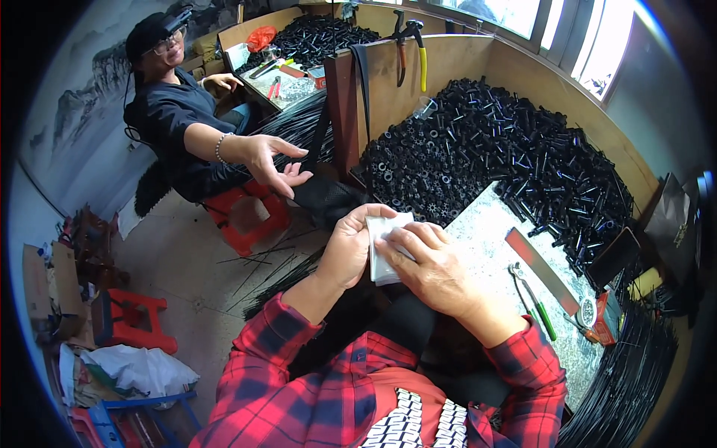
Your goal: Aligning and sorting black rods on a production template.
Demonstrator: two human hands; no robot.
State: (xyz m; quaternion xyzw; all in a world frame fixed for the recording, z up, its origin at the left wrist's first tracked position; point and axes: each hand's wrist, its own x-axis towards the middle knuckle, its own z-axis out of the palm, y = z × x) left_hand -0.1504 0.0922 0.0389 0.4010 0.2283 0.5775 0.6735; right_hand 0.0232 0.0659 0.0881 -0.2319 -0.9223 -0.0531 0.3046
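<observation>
A small white tissue pack (383, 270), soft and rectangular, is held up in front of my chest. My left hand (348, 248) grips its left edge, thumb along the top. Curled over its upper face are the fingers of my right hand (433, 275), pressed against the pack; their tips are partly hidden. To the left, a co-worker's hand (270, 163) with a beaded bracelet reaches toward me, palm up and fingers spread, apart from the pack.
A large heap of small black parts (478, 149) fills the wooden-walled bench. On the worktop (478, 235) lie green-handled pliers (534, 302) and a flat metal strip (542, 270). Thin black rods (627, 388) stand at right. Red stools (134, 321) are on the floor; hammers (407, 48) hang on the partition.
</observation>
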